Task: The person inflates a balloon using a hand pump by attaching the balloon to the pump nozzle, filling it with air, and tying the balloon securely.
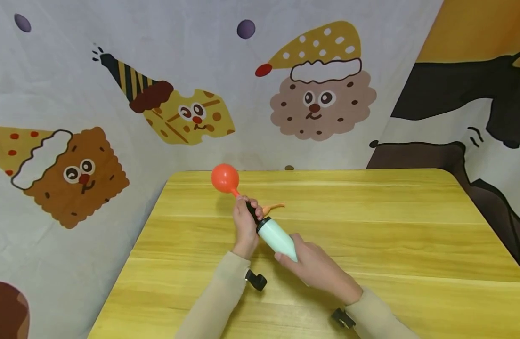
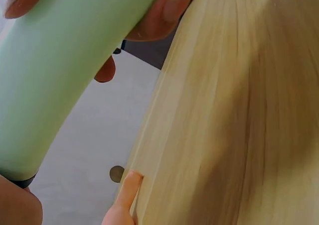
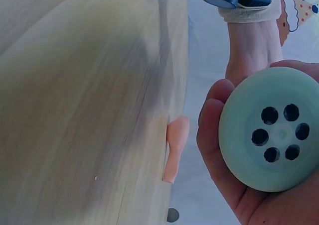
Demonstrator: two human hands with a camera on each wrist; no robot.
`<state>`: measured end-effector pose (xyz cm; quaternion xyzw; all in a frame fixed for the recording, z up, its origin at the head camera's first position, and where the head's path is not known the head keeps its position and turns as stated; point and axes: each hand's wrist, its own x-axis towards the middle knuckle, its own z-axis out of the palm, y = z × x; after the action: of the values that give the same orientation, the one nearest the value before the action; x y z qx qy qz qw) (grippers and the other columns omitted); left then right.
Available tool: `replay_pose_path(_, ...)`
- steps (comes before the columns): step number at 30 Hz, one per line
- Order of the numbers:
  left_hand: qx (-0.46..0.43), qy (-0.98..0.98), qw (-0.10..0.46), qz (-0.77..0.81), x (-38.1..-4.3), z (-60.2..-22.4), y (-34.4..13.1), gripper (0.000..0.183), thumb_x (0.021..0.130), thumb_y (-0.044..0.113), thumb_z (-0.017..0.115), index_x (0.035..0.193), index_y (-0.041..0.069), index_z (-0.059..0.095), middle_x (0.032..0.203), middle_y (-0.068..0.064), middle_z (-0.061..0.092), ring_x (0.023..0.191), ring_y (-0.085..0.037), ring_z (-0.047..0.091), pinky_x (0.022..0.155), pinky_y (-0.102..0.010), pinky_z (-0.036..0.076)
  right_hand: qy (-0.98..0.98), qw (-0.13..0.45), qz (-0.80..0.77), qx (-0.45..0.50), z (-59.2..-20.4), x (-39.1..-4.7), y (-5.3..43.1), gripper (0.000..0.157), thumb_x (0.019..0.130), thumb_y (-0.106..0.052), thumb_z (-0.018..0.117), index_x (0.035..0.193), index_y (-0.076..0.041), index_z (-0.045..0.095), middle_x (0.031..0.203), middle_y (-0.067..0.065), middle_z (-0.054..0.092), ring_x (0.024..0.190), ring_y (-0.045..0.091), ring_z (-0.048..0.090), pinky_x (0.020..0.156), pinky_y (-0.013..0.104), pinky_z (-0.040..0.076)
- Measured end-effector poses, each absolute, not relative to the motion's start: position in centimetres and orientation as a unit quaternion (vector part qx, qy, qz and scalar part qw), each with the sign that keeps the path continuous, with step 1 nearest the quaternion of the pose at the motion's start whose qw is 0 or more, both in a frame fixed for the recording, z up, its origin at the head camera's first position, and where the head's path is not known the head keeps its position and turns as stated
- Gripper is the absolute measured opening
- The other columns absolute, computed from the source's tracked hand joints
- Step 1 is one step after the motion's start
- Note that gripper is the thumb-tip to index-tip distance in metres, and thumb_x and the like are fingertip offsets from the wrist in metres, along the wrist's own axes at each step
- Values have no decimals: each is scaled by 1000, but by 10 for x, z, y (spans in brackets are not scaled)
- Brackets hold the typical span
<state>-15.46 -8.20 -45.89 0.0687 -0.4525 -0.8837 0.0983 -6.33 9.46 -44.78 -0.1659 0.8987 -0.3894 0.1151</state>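
Note:
A mint-green hand balloon pump point(image 1: 278, 239) with a black front end is held slantwise over the table. My left hand point(image 1: 244, 225) grips its black front part, close to the neck of a small, round, partly inflated red balloon point(image 1: 224, 178). Around the rear of the green barrel curls my right hand point(image 1: 321, 268). The right wrist view shows the pump's round end face point(image 3: 281, 135) with several dark holes, fingers wrapped along its side. A limp orange balloon point(image 1: 274, 207) lies on the table just beyond the left hand's fingers.
The wooden-look table point(image 1: 395, 235) extends on both sides of the arms. Behind it and to the left hangs a pale cloth point(image 1: 251, 117) printed with cartoon snacks in party hats. Dark camera mounts point(image 1: 256, 280) sit at both wrists.

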Motion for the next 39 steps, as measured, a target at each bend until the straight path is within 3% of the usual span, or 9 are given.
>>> replay_pose_path(12,65,-438,127,-888,-163,-444,-98,32,115,34,30,94,14,43,73,2,50,53,-8,45,47,-19,39,900,99,-389,-167,-445,-62,93,69,100,-58,60,137,0,52,85,1,61,66,12,56,53,30,49)
replay_pose_path(20,75,-407,174,-894,-183,-439,-123,33,116,30,30,91,13,44,69,0,50,49,-9,44,44,-20,37,907,83,-362,-197,-446,-47,113,65,102,-56,59,140,-4,53,101,1,67,81,11,59,66,31,51)
replay_pose_path(33,122,-353,204,-905,-192,-447,-144,35,114,33,36,88,13,46,68,0,49,49,-8,44,44,-17,36,916,101,-327,-209,-445,-33,138,61,101,-59,58,137,-11,55,101,-5,64,80,8,58,67,31,50)
replay_pose_path(39,111,-387,158,-902,-183,-453,-126,34,115,33,29,92,13,43,71,1,49,50,-9,44,45,-18,37,919,100,-322,-204,-454,-37,132,63,101,-61,56,136,-8,53,90,-7,60,73,7,55,61,28,48)
